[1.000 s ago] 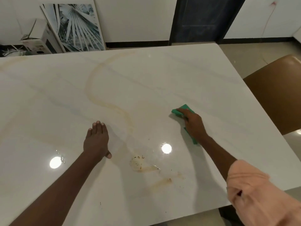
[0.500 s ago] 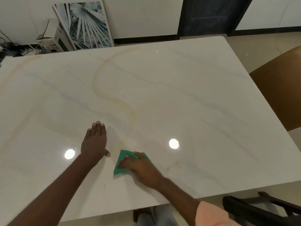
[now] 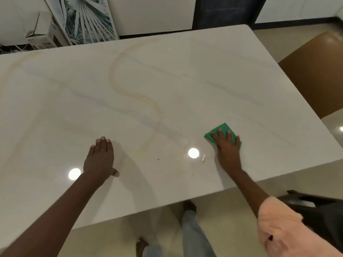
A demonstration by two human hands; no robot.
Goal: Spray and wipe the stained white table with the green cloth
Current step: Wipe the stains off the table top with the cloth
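Note:
The white marble-look table fills the view. A long yellowish streak curves across its middle. A faint brownish smear lies near the front edge, beside a light reflection. My right hand presses flat on the green cloth at the front right of the table, with fingers spread over it. My left hand rests palm down on the table at the front left, holding nothing. No spray bottle is in view.
A brown chair back stands at the table's right side. A dark chair sits below the front right corner. A framed leaf picture and a white box lean against the far wall. My legs show under the front edge.
My right hand has swept the green cloth from beside my left hand back to the right. The food stain seen a second ago is now only a faint smear. My left hand stayed put.

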